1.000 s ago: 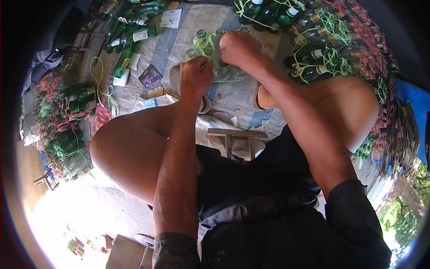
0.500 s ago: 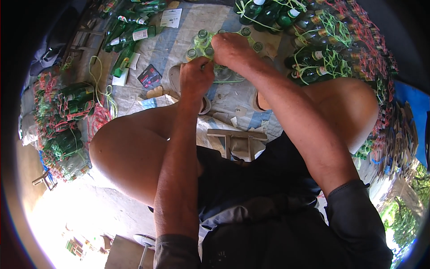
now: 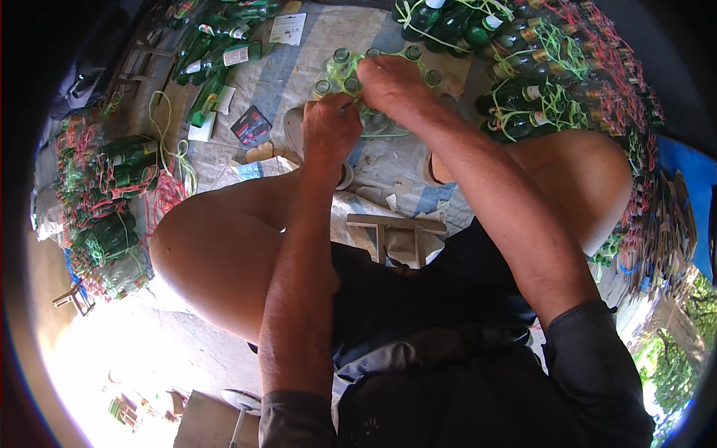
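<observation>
A cluster of upright glass bottles (image 3: 341, 57) stands on the floor sheet in front of me, mouths up. Light-green string (image 3: 340, 69) runs among their necks, and a strand passes low around the near side. My left hand (image 3: 331, 123) is closed in a pinch at the near-left bottles, on the string as far as I can see. Over the middle of the cluster, my right hand (image 3: 388, 81) is also closed at the string, knuckles up, covering some of the bottles. The fingertips of both hands are mostly hidden.
Loose green bottles (image 3: 202, 101) lie at the far left. Bundles of tied bottles (image 3: 523, 93) are stacked along the right, others (image 3: 112, 172) on the left. A small wooden stool (image 3: 396, 222) sits between my legs. A dark card (image 3: 251, 125) lies near my left foot.
Both hands remain closed at the bottle cluster. The left hand has turned slightly and shifted a little right; the bottles also appear marginally further right in view.
</observation>
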Available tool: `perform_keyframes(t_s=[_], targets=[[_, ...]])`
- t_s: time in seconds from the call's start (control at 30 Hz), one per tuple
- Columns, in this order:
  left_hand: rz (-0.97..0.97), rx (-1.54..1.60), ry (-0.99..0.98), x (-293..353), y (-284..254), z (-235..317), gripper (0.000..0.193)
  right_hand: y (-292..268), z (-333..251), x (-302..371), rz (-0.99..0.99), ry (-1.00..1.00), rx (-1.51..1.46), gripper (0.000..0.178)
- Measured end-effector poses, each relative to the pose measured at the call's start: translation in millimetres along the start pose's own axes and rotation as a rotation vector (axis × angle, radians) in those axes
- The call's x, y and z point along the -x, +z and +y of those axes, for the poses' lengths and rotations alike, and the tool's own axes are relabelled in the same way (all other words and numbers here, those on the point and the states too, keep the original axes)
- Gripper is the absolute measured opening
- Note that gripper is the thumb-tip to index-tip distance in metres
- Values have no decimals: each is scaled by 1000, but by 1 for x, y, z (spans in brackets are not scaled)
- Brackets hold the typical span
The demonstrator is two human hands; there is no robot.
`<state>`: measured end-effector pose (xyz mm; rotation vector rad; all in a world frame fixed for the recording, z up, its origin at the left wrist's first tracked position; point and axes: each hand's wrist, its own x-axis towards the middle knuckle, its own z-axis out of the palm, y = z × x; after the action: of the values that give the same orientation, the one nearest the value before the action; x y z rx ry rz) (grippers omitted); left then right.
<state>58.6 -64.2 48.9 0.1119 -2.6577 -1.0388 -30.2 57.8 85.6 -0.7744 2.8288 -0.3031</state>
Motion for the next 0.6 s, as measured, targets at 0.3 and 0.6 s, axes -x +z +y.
perform_keyframes(t_s=[0.3,0.6], targets=[[-25,-36,-66,0,4,-2,14,-9,1,-5,-132,34,-19,20],[-41,-5,-116,0,3,-1,16,-8,12,-11,-263,-31,-133,25]])
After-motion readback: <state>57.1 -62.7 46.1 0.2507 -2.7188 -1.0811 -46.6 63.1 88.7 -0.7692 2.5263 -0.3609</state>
